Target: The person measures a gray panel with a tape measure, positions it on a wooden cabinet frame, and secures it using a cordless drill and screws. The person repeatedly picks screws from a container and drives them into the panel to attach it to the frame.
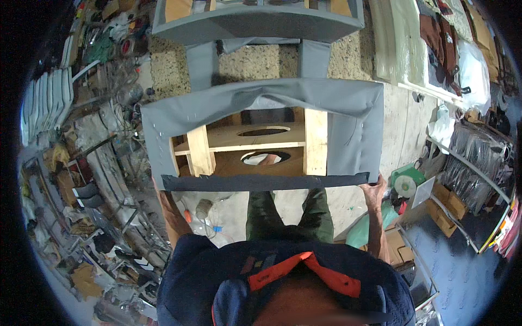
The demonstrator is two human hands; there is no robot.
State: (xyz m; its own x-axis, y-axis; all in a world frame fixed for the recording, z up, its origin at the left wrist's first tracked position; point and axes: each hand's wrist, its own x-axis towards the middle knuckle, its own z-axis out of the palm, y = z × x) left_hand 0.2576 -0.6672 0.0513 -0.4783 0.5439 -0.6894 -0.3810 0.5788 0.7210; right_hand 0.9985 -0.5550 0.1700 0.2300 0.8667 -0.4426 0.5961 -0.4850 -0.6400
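Because the grey-covered wooden box [261, 145] is broad, it appears to be held by its two near corners, which we judge would share its weight evenly across the centre of the frame. At centre right, the right hand [374, 190] is closed on one corner; at centre left, the left hand [157, 182] lies against the opposite corner, largely hidden, so that we cannot tell how tightly it closes. We see the open side turned toward the camera, exposing pale wooden uprights [316, 142], which presumably stiffen the opening, and pierced plywood boards [217, 140]. A black strip [266, 183] runs along the near edge between the hands, perhaps to finish it. At upper centre lies a second grey-covered piece [261, 24], with a speckled surface [255, 68] showing between; whether anything supports the box from beneath, we cannot tell.
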